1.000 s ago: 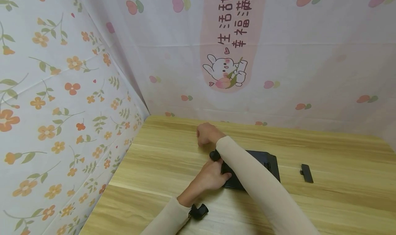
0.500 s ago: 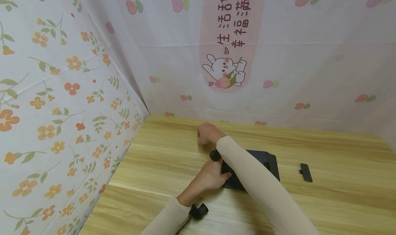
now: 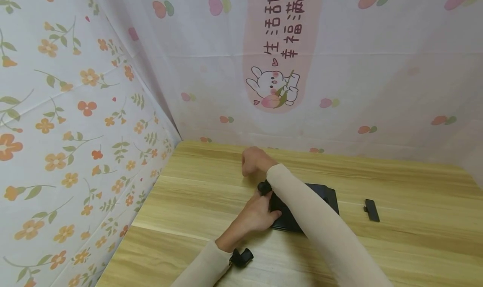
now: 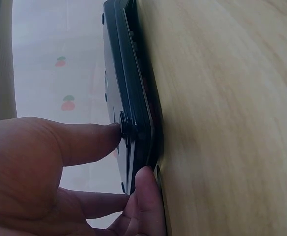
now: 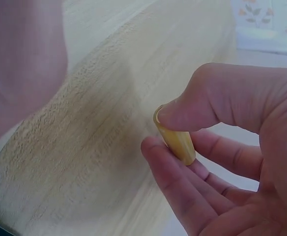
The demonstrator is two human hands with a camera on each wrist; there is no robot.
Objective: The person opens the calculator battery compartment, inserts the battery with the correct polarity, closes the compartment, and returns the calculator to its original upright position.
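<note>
Lower centre, the left hand (image 3: 257,215) grips a flat black device (image 3: 288,218); the right hand (image 3: 255,160) pinches a small golden cylinder (image 5: 179,144).

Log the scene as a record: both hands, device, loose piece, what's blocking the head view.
Left hand: holds black device by its left end
Right hand: pinches gold-coloured cylinder
Loose piece: small black strip, on table, right of device, apart
Head view blocked by: right sleeve, crossing over device
</note>
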